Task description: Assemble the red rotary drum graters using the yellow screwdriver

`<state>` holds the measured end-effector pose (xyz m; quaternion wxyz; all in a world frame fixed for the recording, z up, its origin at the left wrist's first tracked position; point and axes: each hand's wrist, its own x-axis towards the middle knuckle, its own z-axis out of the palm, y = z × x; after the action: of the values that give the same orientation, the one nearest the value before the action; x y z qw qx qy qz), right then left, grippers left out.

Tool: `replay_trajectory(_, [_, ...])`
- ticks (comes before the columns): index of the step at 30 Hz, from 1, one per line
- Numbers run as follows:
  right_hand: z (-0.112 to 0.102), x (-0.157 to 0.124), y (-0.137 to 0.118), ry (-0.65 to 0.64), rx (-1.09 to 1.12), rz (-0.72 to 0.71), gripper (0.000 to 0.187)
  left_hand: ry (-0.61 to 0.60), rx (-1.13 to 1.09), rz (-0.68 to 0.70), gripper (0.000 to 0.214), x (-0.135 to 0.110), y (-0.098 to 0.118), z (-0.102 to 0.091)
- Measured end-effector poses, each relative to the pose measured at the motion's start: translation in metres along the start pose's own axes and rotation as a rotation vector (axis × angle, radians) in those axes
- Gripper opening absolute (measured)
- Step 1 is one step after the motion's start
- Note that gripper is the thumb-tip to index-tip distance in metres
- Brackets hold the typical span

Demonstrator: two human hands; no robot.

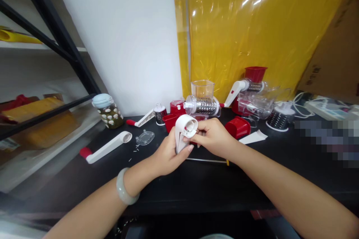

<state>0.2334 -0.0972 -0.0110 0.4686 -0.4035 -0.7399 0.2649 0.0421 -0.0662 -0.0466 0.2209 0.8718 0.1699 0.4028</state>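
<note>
My left hand (168,153) grips a white crank handle (183,130) of a rotary grater, thumb along its shaft. My right hand (214,136) is closed around the round hub end of the same handle, fingers pinching at its socket. A pale jade bangle (125,188) sits on my left wrist. Both hands hover just above the black table (196,183), in front of a clear rotary grater (203,102) with a metal drum.
Another white crank with a red tip (105,148) and a clear plastic disc (145,137) lie at left. A jar with a blue lid (108,111) stands behind. Red parts (238,127), a second grater (251,82), a loose drum (279,117) and yellow sheeting (252,26) are at the back.
</note>
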Motion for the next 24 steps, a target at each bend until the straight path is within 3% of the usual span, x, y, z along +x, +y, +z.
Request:
replay_trajectory(3, [0.0019,-0.0008,-0.0014,0.083,-0.011,-0.072,0.029,-0.018,-0.133,-0.073,0.039,-0.0016,-0.0031,0.0028])
replay_trajectory(6, [0.0051,-0.0027,-0.0006,0.307,-0.071,-0.169,0.026,-0.035,-0.295,-0.175,0.037,-0.002,-0.0046,0.0056])
replay_trajectory(9, [0.0069,-0.0048,0.0011,0.472,-0.226,-0.361,0.021,-0.02,-0.375,-0.24,0.037,-0.0012,-0.0024,0.0072])
replay_trajectory(12, [0.0059,-0.0065,0.0022,0.491,-0.459,-0.598,0.009,-0.024,-0.423,-0.293,0.041,-0.001,0.0006,0.0081])
replay_trajectory(15, [0.0041,-0.0079,0.0026,0.472,-0.648,-0.719,0.006,-0.02,-0.408,-0.296,0.042,-0.0013,0.0008,0.0081])
replay_trajectory(24, [0.0049,-0.0093,0.0019,0.505,-0.587,-0.754,0.009,0.055,-0.275,-0.157,0.057,0.0008,-0.0032,0.0047])
